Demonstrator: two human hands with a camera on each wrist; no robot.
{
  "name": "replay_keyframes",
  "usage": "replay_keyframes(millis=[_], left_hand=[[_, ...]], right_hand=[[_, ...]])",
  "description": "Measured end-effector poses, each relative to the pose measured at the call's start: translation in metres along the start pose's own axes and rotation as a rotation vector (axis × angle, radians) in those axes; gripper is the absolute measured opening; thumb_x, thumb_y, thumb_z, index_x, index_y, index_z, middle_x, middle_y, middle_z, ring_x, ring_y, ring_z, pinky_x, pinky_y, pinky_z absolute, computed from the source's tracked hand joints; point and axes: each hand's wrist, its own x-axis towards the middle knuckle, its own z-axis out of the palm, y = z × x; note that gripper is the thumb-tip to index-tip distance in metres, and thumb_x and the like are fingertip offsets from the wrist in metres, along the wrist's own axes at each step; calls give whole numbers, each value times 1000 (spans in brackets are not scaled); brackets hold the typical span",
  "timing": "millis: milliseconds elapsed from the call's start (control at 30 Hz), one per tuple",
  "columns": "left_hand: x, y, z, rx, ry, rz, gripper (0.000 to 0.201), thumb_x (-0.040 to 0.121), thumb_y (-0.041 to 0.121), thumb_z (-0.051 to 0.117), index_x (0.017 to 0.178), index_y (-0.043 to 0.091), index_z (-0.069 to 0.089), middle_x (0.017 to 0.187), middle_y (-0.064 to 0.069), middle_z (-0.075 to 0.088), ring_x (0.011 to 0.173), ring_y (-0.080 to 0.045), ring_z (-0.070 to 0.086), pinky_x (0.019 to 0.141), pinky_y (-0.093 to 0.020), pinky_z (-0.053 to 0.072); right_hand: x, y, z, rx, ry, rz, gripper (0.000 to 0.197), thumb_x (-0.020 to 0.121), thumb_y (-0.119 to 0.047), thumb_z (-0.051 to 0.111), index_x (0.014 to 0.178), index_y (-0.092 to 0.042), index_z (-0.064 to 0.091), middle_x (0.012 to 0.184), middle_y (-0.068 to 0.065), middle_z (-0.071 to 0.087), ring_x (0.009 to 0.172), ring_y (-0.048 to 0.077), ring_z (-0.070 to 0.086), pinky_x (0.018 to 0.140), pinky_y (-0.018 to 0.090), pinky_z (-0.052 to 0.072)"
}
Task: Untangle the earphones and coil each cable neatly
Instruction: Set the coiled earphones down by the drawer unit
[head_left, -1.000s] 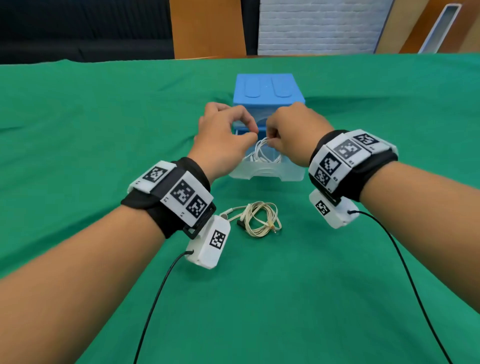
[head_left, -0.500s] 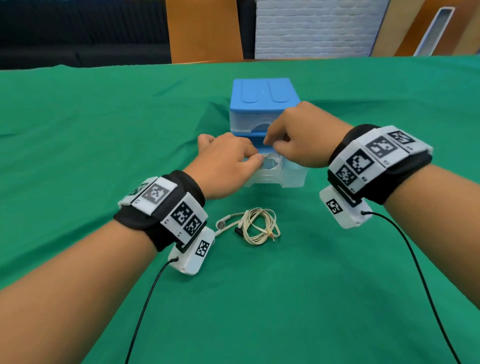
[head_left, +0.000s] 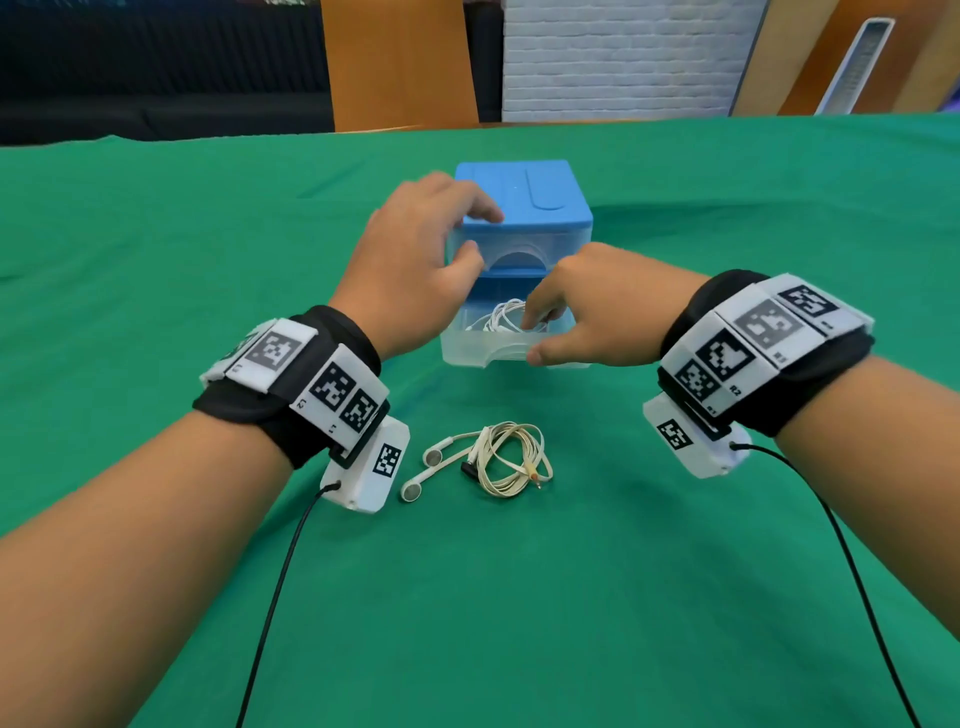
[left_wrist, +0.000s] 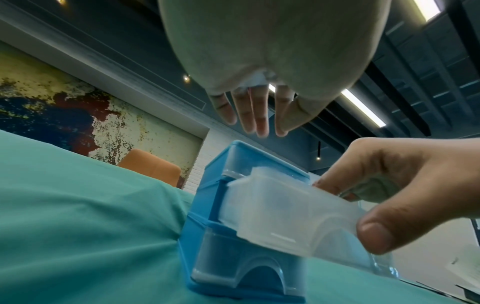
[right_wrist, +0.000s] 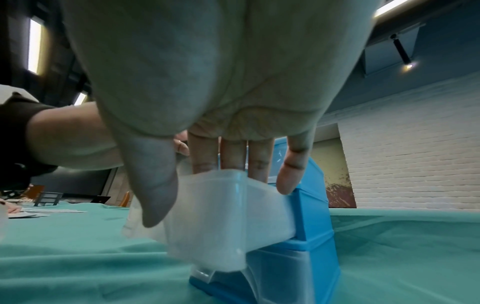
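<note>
A small blue drawer unit (head_left: 524, 192) stands mid-table with its clear middle drawer (head_left: 467, 348) pulled out. A coiled white earphone cable (head_left: 501, 317) lies inside that drawer. My right hand (head_left: 535, 338) pinches the drawer's front wall, thumb outside and fingers inside next to the white coil. In the left wrist view the right hand (left_wrist: 348, 207) grips the drawer (left_wrist: 272, 205) the same way. My left hand (head_left: 483, 234) is at the unit's top front corner with straight fingers (left_wrist: 257, 115), holding nothing. A cream earphone coil (head_left: 509, 457) lies on the cloth between my wrists.
A green cloth (head_left: 519, 597) covers the table, whose far edge (head_left: 675, 122) runs behind the unit. Black cables (head_left: 280, 582) trail from both wrist cameras toward me. An orange chair back (head_left: 400, 62) stands beyond the table.
Both hands were holding the white coil at the drawer. Now it lies in the drawer, the left hand has risen to the unit's top, and the right hand has taken the drawer's front.
</note>
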Motion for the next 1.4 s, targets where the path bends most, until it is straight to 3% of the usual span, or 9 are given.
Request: replay_keyframes(millis=[167, 333, 433, 500, 567, 667, 967, 1133, 1400], left_hand=[[12, -10, 10, 31, -125, -89, 54, 93, 36, 42, 143, 19, 52, 154, 0, 42, 143, -20, 37, 116, -49, 30], [11, -15, 15, 28, -173, -110, 57, 96, 36, 35, 144, 11, 52, 153, -3, 46, 143, -20, 38, 120, -33, 25], [11, -17, 15, 38, -169, -102, 55, 96, 35, 36, 143, 12, 53, 152, -2, 48, 142, -19, 39, 117, -28, 25], [11, -18, 15, 41, -171, -94, 53, 97, 34, 36, 142, 13, 53, 151, -2, 49, 141, -20, 40, 116, -28, 26], [11, -19, 16, 41, -172, -81, 51, 97, 32, 36, 140, 12, 54, 149, -3, 50, 139, -21, 41, 114, -28, 27], [12, -19, 18, 48, -162, -75, 46, 96, 28, 39, 136, 13, 56, 144, -2, 52, 133, -22, 44, 107, -23, 27], [13, -13, 17, 106, -164, -102, 44, 85, 19, 53, 129, 19, 56, 134, 4, 53, 120, -23, 46, 101, -33, 37], [16, -13, 15, 132, -172, -98, 46, 80, 28, 50, 124, 21, 56, 129, 4, 53, 117, -25, 46, 98, -43, 43], [16, -11, 18, 148, -151, -110, 41, 83, 19, 55, 124, 21, 55, 129, 4, 52, 115, -25, 45, 94, -44, 44]], right_hand=[[12, 7, 3, 1, 57, 11, 38, 84, -41, 75, 114, -19, 74, 110, -1, 75, 101, 20, 67, 92, 36, 53], [12, 18, 2, 111, 271, -29, 26, 81, -36, 77, 98, -16, 73, 92, -1, 73, 87, 19, 68, 85, 37, 54], [6, 24, -2, 160, 422, -10, 61, 70, -61, 68, 117, -22, 61, 113, 1, 59, 103, 25, 57, 93, 45, 48], [4, 29, 1, 84, 333, 78, 95, 65, -73, 65, 144, -27, 42, 143, 2, 43, 129, 28, 42, 106, 54, 39], [4, 33, 7, 25, 220, 137, 116, 65, -71, 74, 157, -26, 20, 162, 1, 21, 147, 25, 23, 115, 57, 28], [10, 38, 15, 35, 195, 159, 126, 65, -64, 80, 160, -24, 8, 167, 0, 9, 153, 21, 11, 117, 57, 25], [35, 39, 30, 60, 342, 204, 106, 74, -48, 80, 158, -21, 19, 157, 7, 24, 143, 31, 28, 112, 54, 36], [39, 43, 32, 105, 398, 189, 98, 73, -45, 80, 153, -23, 29, 148, 6, 32, 135, 31, 36, 108, 53, 40], [40, 41, 36, 99, 454, 206, 90, 74, -37, 83, 149, -24, 34, 140, 4, 36, 128, 29, 41, 103, 51, 45]])
